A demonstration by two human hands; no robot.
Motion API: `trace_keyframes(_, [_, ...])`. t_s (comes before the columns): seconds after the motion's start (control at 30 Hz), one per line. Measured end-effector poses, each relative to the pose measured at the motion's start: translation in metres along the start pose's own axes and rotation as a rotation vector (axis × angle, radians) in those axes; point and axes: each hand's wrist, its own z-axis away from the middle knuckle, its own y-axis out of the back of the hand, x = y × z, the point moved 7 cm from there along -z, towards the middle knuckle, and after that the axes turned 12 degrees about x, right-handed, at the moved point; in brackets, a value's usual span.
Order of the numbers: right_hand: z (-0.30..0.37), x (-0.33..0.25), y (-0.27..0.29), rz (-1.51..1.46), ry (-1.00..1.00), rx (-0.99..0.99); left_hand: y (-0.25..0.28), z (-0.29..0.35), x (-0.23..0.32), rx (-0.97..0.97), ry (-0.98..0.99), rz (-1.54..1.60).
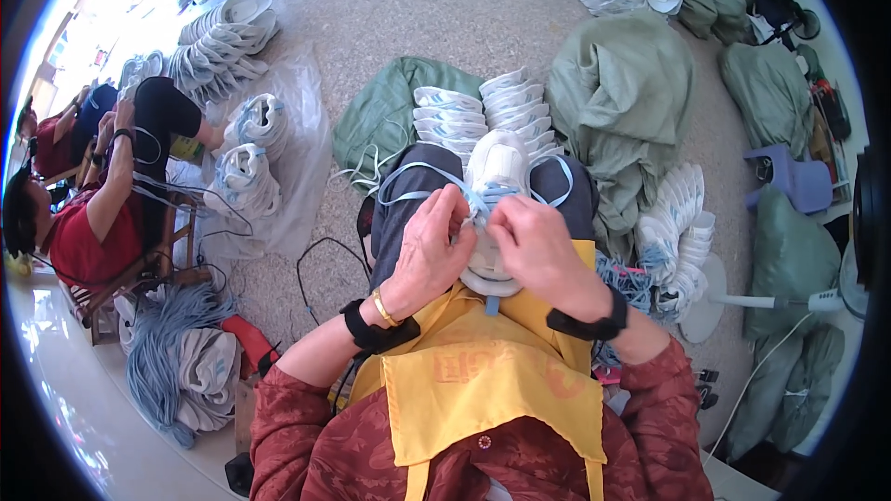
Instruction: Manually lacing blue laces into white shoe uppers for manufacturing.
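Note:
A white shoe (pixel 501 160) rests on my lap, its toe pointing away from me. A light blue shoelace (pixel 405 176) runs through its throat and loops out to both sides over my knees. Over the lace holes, my left hand (pixel 429 246) has its fingers closed on the lace from the left. Close beside it, my right hand (pixel 536 243) pinches the lace from the right, knuckles up. My fingers partly hide the shoe's middle and the lace ends. A yellow apron (pixel 492 390) lies under the shoe's heel.
Stacked white shoes (pixel 450 121) stand just past my knees, with more shoes (pixel 670 232) at right. Green cloth sacks (pixel 622 83) lie beyond. At left are a bundle of blue laces (pixel 172 362) and a seated person in red (pixel 97 223). A fan (pixel 770 301) lies at right.

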Motion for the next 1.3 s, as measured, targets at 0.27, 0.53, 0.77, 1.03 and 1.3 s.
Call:
trace_keyframes(0.27, [0.001,-0.036,0.100,-0.614,-0.503,-0.265,0.006,-0.022,0.028,-0.094,-0.134,0.093])
trace_keyframes(0.53, [-0.013,-0.019,0.068,-0.838,-0.431,-0.230,-0.033,-0.012,0.029,-0.572,-0.008,0.367])
trace_keyframes(0.77, [0.022,0.008,0.073,-0.976,-0.551,-0.244,-0.008,-0.002,-0.004,-0.474,0.341,0.518])
trace_keyframes(1.03, [0.140,0.178,0.157,-0.854,-0.897,0.068,0.115,0.012,-0.052,-0.316,0.550,0.304])
trace_keyframes(1.3, [0.116,0.151,0.133,-0.307,-0.740,0.205,0.101,-0.008,-0.016,-0.007,-0.021,-0.324])
